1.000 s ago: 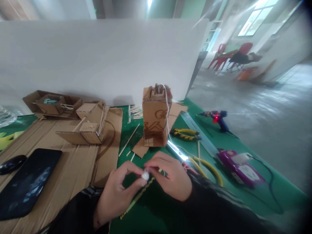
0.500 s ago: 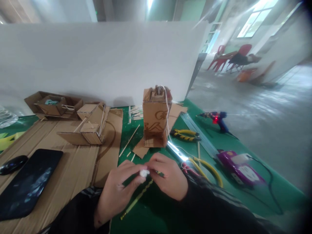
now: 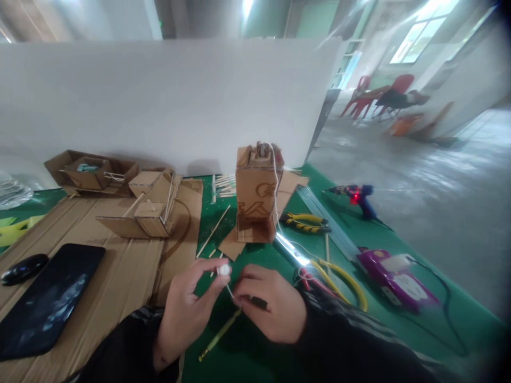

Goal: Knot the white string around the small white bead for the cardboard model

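Observation:
Thumb and forefinger of my left hand [image 3: 191, 295] pinch a small ball of white string [image 3: 223, 270]. From it a short white strand [image 3: 229, 291] runs down to my right hand [image 3: 271, 303], whose fingertips are closed on it. Below my hands a thin yellow-green rod [image 3: 219, 335] with a gold-coloured tip lies on the green tabletop; its upper end is by my right fingers. Just beyond my hands stands a tall cardboard box model [image 3: 255, 197]. Another white string [image 3: 275, 186] hangs from its top down its right side.
Cardboard models [image 3: 154, 205], a black tablet-like slab [image 3: 51, 298] and a mouse [image 3: 24, 269] lie left. To the right are pliers [image 3: 305, 222], clear glue sticks [image 3: 327, 223], yellow curved handles [image 3: 351, 279], a glue gun [image 3: 357, 199] with a red light and a purple power strip [image 3: 399, 282].
My left hand has moved slightly left and up with the white ball. My right hand has drawn apart from it and lower, and the strand between them now shows.

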`<action>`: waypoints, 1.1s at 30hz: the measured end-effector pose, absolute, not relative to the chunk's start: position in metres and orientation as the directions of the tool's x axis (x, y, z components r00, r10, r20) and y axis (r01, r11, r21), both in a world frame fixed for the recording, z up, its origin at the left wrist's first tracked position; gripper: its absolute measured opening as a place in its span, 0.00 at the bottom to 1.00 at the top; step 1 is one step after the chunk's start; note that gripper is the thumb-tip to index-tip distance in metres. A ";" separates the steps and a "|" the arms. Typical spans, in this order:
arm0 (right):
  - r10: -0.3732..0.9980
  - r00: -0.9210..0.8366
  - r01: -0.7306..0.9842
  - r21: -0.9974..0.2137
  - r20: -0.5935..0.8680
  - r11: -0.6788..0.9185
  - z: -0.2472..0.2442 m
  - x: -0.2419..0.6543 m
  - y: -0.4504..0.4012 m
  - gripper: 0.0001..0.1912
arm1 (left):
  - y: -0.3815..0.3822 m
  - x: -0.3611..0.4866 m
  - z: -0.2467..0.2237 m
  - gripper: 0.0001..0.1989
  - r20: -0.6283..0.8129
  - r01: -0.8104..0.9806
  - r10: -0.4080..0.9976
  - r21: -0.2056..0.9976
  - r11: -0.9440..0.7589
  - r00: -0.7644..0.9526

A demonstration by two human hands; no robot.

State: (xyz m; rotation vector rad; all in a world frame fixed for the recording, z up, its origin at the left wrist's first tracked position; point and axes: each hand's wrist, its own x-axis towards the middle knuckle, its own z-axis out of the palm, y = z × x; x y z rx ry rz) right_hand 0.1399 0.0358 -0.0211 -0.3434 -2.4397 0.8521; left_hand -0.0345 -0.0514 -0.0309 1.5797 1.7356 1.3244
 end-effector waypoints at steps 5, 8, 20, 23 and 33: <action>0.511 -0.776 0.158 -0.669 0.371 0.726 -0.013 0.144 0.043 0.07 | -0.051 -0.036 -0.029 0.09 0.287 0.445 0.928 0.882 -0.158 -0.239; 0.595 -0.735 0.284 -0.648 0.326 0.707 -0.017 0.142 0.048 0.06 | -0.052 -0.035 -0.026 0.08 0.329 0.389 0.934 0.885 -0.255 -0.137; 0.826 -0.478 0.509 -0.673 0.297 0.536 -0.010 0.147 0.069 0.07 | -0.057 -0.023 -0.013 0.09 0.175 0.220 0.960 0.950 -0.223 0.218; 0.841 -0.457 0.509 -0.691 0.288 0.513 -0.008 0.148 0.071 0.07 | -0.058 -0.021 -0.010 0.09 0.167 0.178 0.953 0.960 -0.215 0.255; 0.747 -0.540 0.321 -0.726 0.388 0.608 -0.014 0.152 0.065 0.26 | -0.056 -0.022 -0.018 0.09 0.173 0.433 0.983 0.883 -0.184 0.064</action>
